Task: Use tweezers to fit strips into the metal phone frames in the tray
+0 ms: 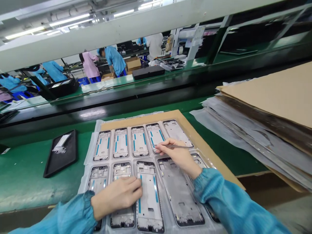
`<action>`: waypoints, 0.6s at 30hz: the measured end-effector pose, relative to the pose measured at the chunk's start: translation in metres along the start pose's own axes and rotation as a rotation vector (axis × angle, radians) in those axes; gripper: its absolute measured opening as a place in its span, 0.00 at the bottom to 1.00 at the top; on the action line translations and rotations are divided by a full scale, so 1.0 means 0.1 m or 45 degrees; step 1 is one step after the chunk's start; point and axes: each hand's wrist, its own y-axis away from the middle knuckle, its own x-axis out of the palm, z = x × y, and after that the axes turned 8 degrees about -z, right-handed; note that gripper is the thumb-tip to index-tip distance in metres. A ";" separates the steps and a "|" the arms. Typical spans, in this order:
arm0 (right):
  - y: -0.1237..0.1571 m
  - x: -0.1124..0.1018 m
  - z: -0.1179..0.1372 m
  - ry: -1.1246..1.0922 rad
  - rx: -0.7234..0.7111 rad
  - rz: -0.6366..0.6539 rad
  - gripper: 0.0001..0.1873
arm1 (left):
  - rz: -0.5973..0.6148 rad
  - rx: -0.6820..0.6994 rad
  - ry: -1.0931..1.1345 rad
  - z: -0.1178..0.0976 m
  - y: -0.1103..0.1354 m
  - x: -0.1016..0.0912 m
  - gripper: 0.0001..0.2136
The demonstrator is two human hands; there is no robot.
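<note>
Two rows of metal phone frames [138, 142] lie on a clear plastic sheet over a cardboard sheet [192, 133]. My left hand [117, 196] rests on the near row, fingers curled and pressed on a blue strip of one frame [148, 195]. My right hand [176, 154] pinches thin metal tweezers [175, 147], their tip at a blue-striped frame [155, 136] in the far row. Several frames carry blue strips; the frame [179, 191] by my right wrist has none.
A black tray [62, 154] with small white parts lies to the left on the green bench. A tall stack of plastic sheets and cardboard [263, 107] fills the right. A conveyor runs across behind. Other people in blue and pink coats work far back.
</note>
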 end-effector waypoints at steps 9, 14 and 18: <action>0.07 0.20 -0.17 0.129 0.027 0.447 0.24 | -0.068 -0.500 0.273 -0.04 0.06 0.18 0.05; 0.12 0.15 -0.28 0.203 -0.059 0.522 0.16 | -0.166 -0.889 0.162 -0.02 -0.01 0.35 0.17; 0.12 0.12 -0.25 0.335 -0.187 0.539 0.12 | -0.135 -0.918 0.129 -0.05 -0.03 0.45 0.23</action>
